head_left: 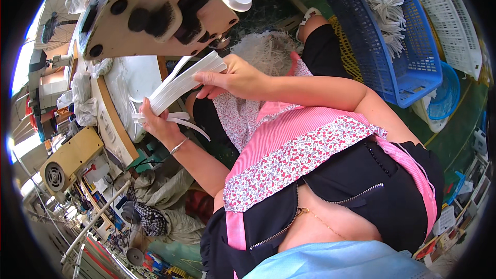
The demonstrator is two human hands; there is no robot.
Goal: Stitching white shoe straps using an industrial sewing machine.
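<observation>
A flat bundle of white fabric-like strips [178,87] stretches slantwise between my two hands, in front of a sewing machine. My left hand [157,123], with a bracelet at the wrist, is closed around the bundle's lower end. A few loose strip ends [194,128] curl out beside that hand. Higher up, my right hand [235,77] pinches the other end between thumb and fingers. One narrow strip stands apart along the bundle's left side. The beige sewing machine head [155,13] hangs just above the strips.
A white table [139,75] carries clear plastic at the left. A heap of pale thread-like scraps [263,51] lies past my right hand. To the right, a blue plastic basket [413,75] holds white strip bundles [385,10], near a white basket [454,26]. Another machine [72,163] stands lower left.
</observation>
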